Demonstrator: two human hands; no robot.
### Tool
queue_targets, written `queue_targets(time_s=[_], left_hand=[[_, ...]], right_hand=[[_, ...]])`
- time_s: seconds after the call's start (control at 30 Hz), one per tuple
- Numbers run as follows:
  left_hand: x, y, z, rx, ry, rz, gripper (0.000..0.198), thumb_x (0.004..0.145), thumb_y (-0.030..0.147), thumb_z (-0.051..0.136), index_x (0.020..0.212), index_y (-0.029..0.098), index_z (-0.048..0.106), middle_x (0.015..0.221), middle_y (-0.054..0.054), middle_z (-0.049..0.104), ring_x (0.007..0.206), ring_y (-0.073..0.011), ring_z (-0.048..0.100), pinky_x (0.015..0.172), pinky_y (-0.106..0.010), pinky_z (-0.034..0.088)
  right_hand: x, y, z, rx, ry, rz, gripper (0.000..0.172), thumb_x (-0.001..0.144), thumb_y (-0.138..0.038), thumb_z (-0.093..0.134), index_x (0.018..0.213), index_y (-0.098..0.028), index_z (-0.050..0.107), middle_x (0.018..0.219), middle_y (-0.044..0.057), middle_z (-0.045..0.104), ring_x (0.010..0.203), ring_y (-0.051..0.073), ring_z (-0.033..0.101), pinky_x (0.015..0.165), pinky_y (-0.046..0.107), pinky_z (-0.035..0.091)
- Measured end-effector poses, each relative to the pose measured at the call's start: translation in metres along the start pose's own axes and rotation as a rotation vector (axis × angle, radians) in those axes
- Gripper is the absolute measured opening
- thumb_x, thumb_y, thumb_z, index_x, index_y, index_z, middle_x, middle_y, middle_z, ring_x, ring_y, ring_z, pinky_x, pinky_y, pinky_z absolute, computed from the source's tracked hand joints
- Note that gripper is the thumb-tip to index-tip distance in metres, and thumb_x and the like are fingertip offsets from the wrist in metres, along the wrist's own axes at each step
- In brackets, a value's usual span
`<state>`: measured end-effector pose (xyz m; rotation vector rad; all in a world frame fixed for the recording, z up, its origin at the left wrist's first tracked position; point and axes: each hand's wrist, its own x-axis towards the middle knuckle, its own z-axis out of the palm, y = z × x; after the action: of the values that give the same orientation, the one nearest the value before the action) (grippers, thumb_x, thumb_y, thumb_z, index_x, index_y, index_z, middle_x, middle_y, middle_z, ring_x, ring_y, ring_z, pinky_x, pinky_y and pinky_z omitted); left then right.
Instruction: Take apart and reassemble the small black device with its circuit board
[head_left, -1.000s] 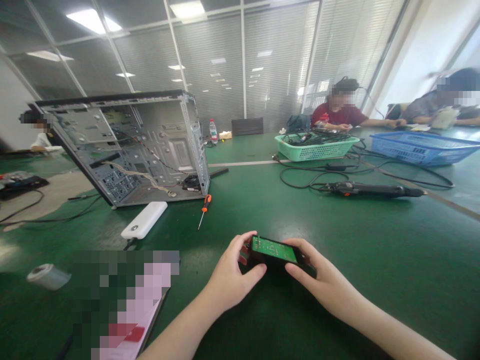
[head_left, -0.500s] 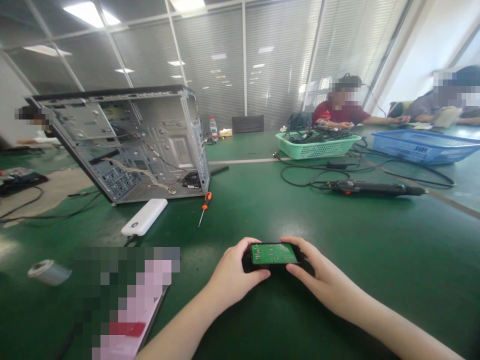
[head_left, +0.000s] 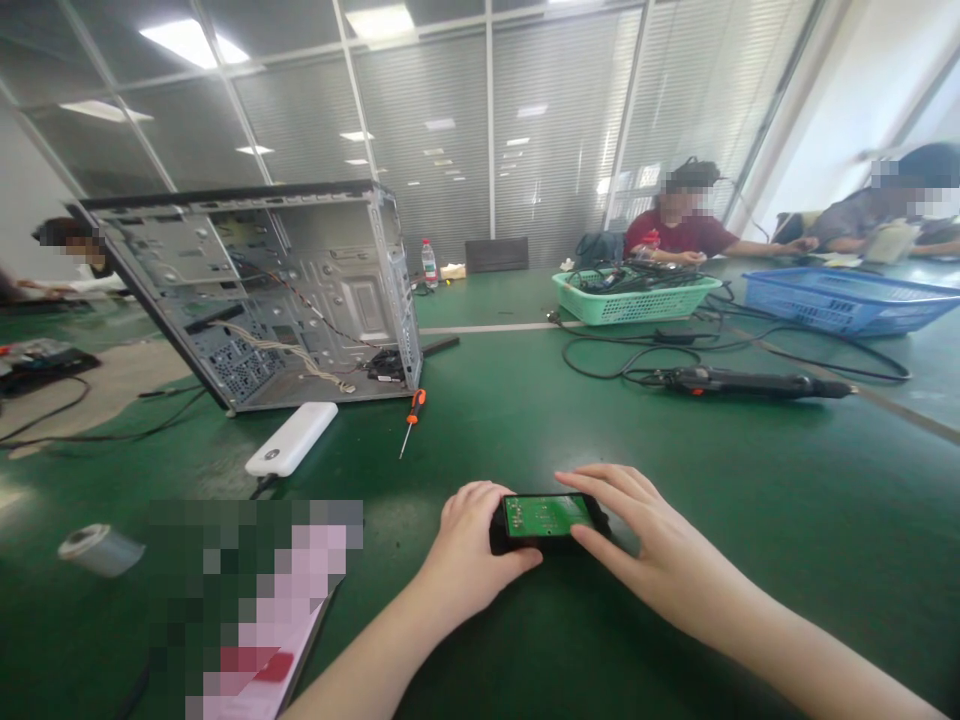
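A green circuit board [head_left: 544, 515] sits in a small black housing [head_left: 596, 513] low over the green table, its solder side up. My left hand [head_left: 471, 535] is closed on the left end, fingers along the far side and thumb along the near edge. Around the right end, my right hand [head_left: 637, 525] is open: its fingers are spread and raised above the far edge. The right thumb tip overlaps the board's near right corner; whether it touches is unclear. Beyond my hands lies an orange and black screwdriver [head_left: 416, 406].
An open computer case [head_left: 360, 300] stands at left, with a white power bank [head_left: 292, 440] before it. A blurred pink item [head_left: 326, 550] and a clear roll [head_left: 101, 550] lie nearer. Right: a black electric screwdriver [head_left: 750, 382], green basket [head_left: 637, 308], blue basket [head_left: 847, 310]. People sit beyond.
My right fingers have lifted and spread away from the black housing. The left hand keeps its hold. The whole scene sits slightly lower in view.
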<state>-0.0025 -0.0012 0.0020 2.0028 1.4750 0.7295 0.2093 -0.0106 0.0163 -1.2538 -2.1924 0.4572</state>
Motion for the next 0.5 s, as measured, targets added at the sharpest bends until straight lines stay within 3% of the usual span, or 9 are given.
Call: queue_targets(time_s=[0.2,0.5], left_hand=[[0.0,-0.001,0.001,0.015,0.003,0.017,0.044,0.062,0.022,0.077,0.102,0.022,0.059,0.112,-0.007,0.06,0.113,-0.0299,0.049,0.099,-0.046,0.034],[0.0,0.0,0.001,0.02,-0.033,0.001,0.046,0.063,0.023,0.076,0.106,0.022,0.058,0.117,-0.007,0.059,0.118,-0.0298,0.046,0.101,-0.047,0.032]], right_hand=[[0.026,-0.028,0.008,-0.135,-0.121,-0.084,0.026,0.086,-0.019,0.061,0.112,-0.018,0.062,0.11,0.009,0.054,0.107,0.025,0.045,0.094,0.044,0.042],[0.039,-0.037,0.015,-0.013,-0.185,0.06,0.011,0.085,-0.013,0.062,0.096,-0.014,0.059,0.098,0.005,0.059,0.097,0.022,0.052,0.084,0.036,0.045]])
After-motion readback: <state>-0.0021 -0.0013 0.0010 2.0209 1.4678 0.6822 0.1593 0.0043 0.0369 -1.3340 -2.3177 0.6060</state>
